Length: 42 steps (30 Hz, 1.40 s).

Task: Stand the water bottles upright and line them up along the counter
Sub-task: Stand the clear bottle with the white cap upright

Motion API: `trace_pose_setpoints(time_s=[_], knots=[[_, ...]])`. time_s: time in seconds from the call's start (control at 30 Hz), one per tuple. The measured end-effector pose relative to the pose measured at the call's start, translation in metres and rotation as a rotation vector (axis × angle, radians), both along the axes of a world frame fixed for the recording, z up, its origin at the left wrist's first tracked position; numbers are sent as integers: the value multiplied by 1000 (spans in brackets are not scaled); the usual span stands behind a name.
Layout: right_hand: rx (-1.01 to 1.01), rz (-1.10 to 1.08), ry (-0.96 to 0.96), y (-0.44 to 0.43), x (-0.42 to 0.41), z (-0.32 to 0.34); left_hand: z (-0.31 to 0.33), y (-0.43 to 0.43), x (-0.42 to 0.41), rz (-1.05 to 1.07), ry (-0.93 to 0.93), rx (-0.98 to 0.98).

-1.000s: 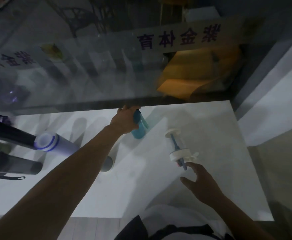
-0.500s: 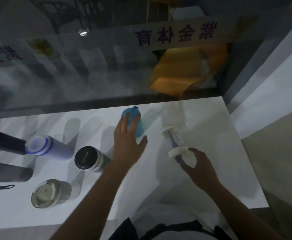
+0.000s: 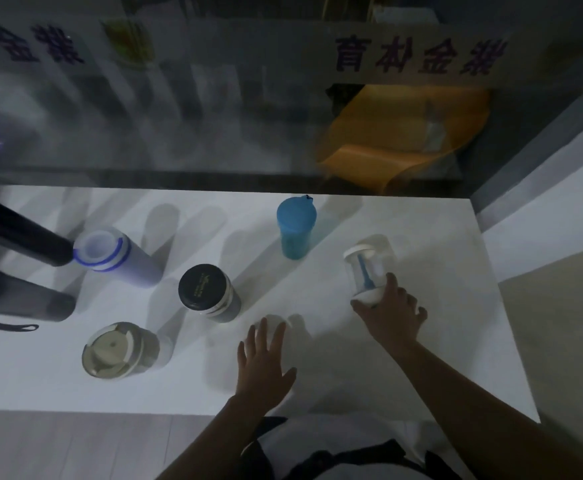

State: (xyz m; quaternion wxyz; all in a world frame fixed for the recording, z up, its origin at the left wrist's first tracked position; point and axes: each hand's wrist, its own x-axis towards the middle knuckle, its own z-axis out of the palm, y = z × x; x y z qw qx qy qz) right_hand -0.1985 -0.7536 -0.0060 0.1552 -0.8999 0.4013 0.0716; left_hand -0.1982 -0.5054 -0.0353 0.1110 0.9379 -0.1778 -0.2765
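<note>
- Head view: on the white desk (image 3: 421, 358) a blue bottle (image 3: 295, 228), a black-lidded bottle (image 3: 208, 292), a clear jar-like bottle (image 3: 117, 349) and a white-and-blue bottle (image 3: 117, 256) appear upright.
- The right hand (image 3: 392, 311) closes its grip on a tilted clear bottle (image 3: 369, 266) at the desk's right; it likely remains to be stood up.
- The left hand (image 3: 264, 365) hovers spread, holding nothing.
- Dark bottles (image 3: 20, 239) lean at the left edge.
- Mirrored purple characters (image 3: 418, 57) show on the glass; the black lid's print is unreadable.

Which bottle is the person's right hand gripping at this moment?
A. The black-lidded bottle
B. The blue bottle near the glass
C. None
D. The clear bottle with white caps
D: the right hand is closed around the near end of the clear bottle, while the left hand is spread open, holding nothing.
</note>
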Motion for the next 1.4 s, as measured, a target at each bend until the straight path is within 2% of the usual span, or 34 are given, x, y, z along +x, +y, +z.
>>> trace_pose_setpoints(time_s=[0.13,0.27,0.47,0.6,0.73,1.13,1.3,1.4], knots=[[22,33,56,-8,2,9,-8,5,3,-36,-17,22],[-44,144,130,-21,2,37,-14,6,6,-62,-38,29],[-46,362,467,-33,18,86,-22,12,12,-124,-16,32],[27,379,683,-20,32,111,-24,19,15,-167,-9,35],[17,416,777,-5,36,108,-28,23,16,-199,-12,29],[-40,408,627,10,41,100,-38,41,17,-299,-65,34],[-147,499,416,34,25,118,-32,57,8,-274,-39,59],[-85,499,196,64,7,131,-27,69,-5,-214,-33,64]])
